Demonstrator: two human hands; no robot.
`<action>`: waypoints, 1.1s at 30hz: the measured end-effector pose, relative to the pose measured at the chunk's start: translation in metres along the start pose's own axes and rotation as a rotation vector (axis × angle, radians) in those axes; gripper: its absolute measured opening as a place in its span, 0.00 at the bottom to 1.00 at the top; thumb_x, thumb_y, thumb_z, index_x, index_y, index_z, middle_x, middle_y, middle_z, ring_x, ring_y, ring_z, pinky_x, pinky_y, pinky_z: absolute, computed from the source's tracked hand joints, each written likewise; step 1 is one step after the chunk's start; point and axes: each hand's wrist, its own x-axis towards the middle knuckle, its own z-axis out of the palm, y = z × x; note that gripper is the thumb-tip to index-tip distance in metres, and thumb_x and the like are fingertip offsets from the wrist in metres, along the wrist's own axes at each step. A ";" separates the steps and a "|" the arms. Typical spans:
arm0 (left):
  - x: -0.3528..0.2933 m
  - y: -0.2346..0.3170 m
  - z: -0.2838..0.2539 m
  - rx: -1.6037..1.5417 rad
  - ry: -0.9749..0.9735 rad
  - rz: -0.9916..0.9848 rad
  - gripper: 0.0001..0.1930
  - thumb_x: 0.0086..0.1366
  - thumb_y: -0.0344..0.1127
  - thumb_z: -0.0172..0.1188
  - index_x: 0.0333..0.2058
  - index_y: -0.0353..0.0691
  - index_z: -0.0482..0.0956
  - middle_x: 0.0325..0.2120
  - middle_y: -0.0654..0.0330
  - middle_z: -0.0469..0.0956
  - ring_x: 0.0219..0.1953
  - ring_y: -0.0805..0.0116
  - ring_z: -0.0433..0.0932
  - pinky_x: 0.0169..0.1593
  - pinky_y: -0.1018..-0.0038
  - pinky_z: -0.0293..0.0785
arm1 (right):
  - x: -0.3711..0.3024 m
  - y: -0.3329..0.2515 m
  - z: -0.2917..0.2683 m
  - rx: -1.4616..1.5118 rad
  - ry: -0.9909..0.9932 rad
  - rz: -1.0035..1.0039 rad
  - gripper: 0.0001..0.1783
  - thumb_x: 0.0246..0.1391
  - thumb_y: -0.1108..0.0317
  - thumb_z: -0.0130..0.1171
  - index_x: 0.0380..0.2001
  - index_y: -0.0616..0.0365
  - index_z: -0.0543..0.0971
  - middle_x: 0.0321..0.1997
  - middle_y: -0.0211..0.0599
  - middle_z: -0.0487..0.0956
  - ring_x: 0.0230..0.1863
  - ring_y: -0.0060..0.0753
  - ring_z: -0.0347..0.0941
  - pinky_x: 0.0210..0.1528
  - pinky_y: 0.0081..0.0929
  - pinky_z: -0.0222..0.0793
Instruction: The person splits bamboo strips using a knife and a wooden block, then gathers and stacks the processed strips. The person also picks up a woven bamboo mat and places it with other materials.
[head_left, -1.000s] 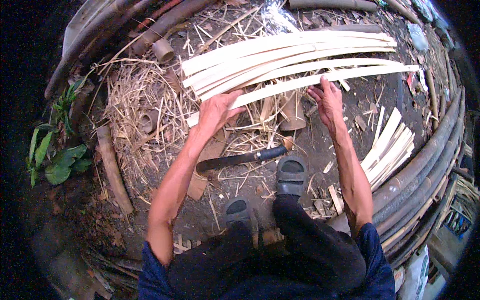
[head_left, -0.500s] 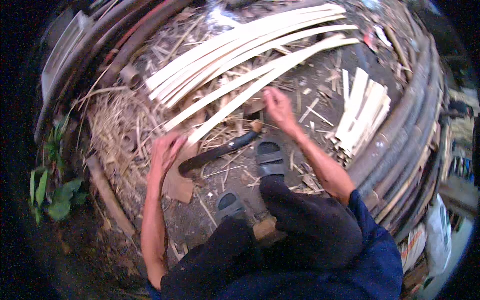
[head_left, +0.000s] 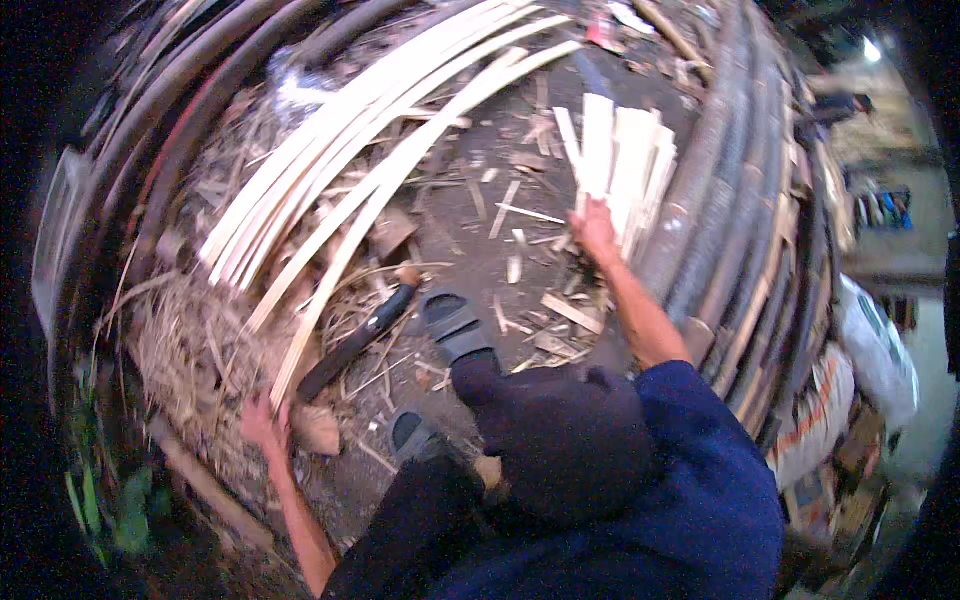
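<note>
Toward the lower left, my left hand (head_left: 266,425) is closed around the near end of a long pale bamboo strip (head_left: 345,255). Beside that strip a sheaf of similar long strips (head_left: 330,140) fans away to the upper middle. My right hand (head_left: 596,232) reaches to the near end of a pile of short pale strips (head_left: 632,165). Its fingers are curled at the pile's left edge, slightly blurred; how firmly they grip a strip is hard to see. A dark curved tool-like piece with a brown tip (head_left: 355,345) lies on the ground between my left hand and my sandalled feet.
Long dark poles (head_left: 700,190) are stacked along the right, with more poles (head_left: 200,90) at the upper left. Shavings (head_left: 180,345) heap beside my left hand. White sacks (head_left: 875,345) stand at the far right, green leaves (head_left: 135,510) at the lower left.
My right hand has left the middle of the long strips and reached right to the short pile. My left hand stays at the long strip's end. The view has swung right.
</note>
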 end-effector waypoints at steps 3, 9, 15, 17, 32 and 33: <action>-0.020 0.006 -0.003 0.146 0.001 -0.329 0.32 0.58 0.58 0.56 0.57 0.48 0.68 0.56 0.43 0.63 0.60 0.44 0.58 0.63 0.53 0.50 | 0.009 0.005 0.024 0.050 -0.261 0.185 0.37 0.49 0.58 0.60 0.57 0.68 0.61 0.47 0.66 0.71 0.46 0.60 0.70 0.49 0.46 0.68; -0.027 0.043 -0.008 -0.189 0.390 -0.815 0.41 0.57 0.58 0.58 0.60 0.33 0.59 0.61 0.41 0.54 0.63 0.44 0.52 0.65 0.55 0.47 | 0.011 0.043 0.030 0.417 -0.184 0.414 0.36 0.45 0.58 0.60 0.53 0.71 0.64 0.48 0.67 0.71 0.47 0.62 0.70 0.51 0.44 0.66; -0.040 0.027 0.004 -1.537 0.719 -1.126 0.23 0.62 0.32 0.55 0.55 0.36 0.62 0.42 0.52 0.71 0.42 0.59 0.75 0.46 0.64 0.76 | -0.013 -0.071 -0.043 0.562 0.064 0.382 0.27 0.55 0.56 0.50 0.51 0.67 0.69 0.48 0.58 0.74 0.49 0.55 0.71 0.52 0.40 0.64; -0.071 -0.004 0.020 -0.861 0.731 -0.837 0.24 0.60 0.27 0.57 0.54 0.37 0.62 0.42 0.53 0.71 0.41 0.58 0.75 0.44 0.61 0.78 | -0.020 -0.159 -0.104 0.770 -0.211 0.196 0.25 0.62 0.55 0.45 0.53 0.64 0.68 0.51 0.53 0.74 0.50 0.47 0.71 0.51 0.34 0.65; -0.005 0.054 -0.010 -1.669 1.300 -0.926 0.16 0.66 0.32 0.51 0.51 0.34 0.63 0.44 0.51 0.72 0.44 0.59 0.75 0.49 0.64 0.76 | 0.018 -0.399 -0.103 0.405 -0.193 -1.490 0.22 0.54 0.60 0.55 0.53 0.37 0.73 0.25 0.33 0.66 0.30 0.35 0.65 0.34 0.32 0.63; -0.005 0.053 -0.013 -1.675 1.309 -0.946 0.16 0.66 0.32 0.51 0.50 0.34 0.63 0.44 0.51 0.72 0.44 0.59 0.75 0.49 0.64 0.76 | 0.018 -0.402 -0.101 0.425 -0.186 -1.493 0.22 0.54 0.60 0.55 0.53 0.37 0.73 0.24 0.33 0.66 0.30 0.35 0.65 0.34 0.32 0.63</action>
